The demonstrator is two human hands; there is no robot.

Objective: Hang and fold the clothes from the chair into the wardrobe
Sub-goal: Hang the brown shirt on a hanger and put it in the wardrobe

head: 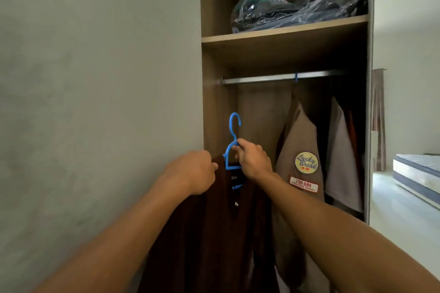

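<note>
A dark maroon garment (214, 233) hangs on a blue plastic hanger (233, 131) in front of the open wardrobe. My right hand (253, 162) grips the hanger just below its hook. My left hand (197, 172) pinches the garment's left shoulder at the collar. The hook stands upright, well below the metal rail (262, 78) and left of the hanging clothes. The chair is out of view.
A tan jacket with a "Lucky Break" patch (300, 150) and a pale garment (342, 162) hang on the rail's right side. A plastic-wrapped bundle (300, 2) lies on the upper shelf (283, 32). A grey wall (95, 102) is left; a mattress (419, 173) lies at right.
</note>
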